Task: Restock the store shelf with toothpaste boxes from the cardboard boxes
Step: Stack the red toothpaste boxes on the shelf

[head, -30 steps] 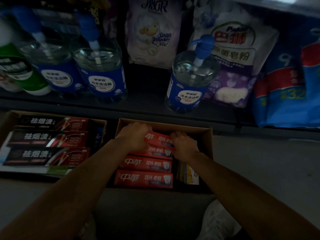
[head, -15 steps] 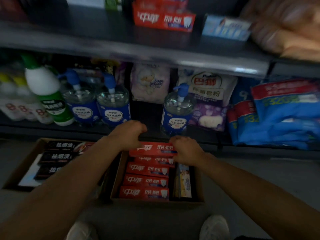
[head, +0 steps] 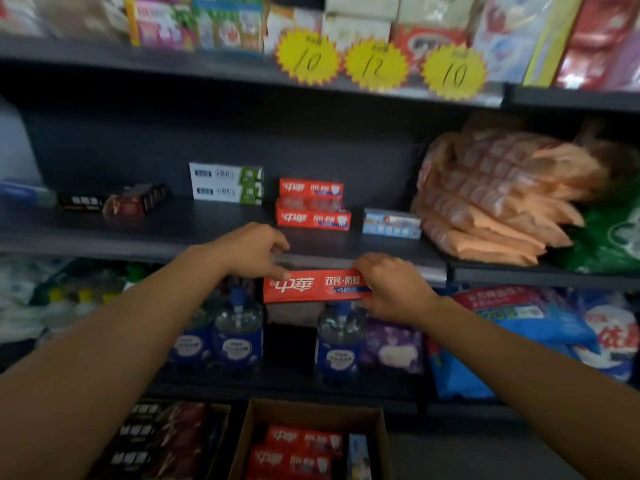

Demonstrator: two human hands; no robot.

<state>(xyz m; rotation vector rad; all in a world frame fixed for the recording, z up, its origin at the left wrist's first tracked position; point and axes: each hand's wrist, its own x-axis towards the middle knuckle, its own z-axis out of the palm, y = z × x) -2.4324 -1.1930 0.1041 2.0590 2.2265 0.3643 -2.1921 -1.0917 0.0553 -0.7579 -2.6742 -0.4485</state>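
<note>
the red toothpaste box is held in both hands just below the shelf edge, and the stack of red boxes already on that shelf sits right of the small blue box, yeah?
Not quite. In the head view the red stack sits left of the small blue box, not right. The rest holds: the left hand and right hand hold the red toothpaste box just below the shelf edge.

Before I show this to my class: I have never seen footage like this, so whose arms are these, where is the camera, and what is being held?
The camera sits on a person's head, looking forward and down, so the arms are the wearer's own. No robot is involved. The left hand and right hand hold one red toothpaste box by its ends, just below the edge of the middle shelf. On that shelf stands a stack of matching red boxes. Below, on the floor, an open cardboard box holds more.
</note>
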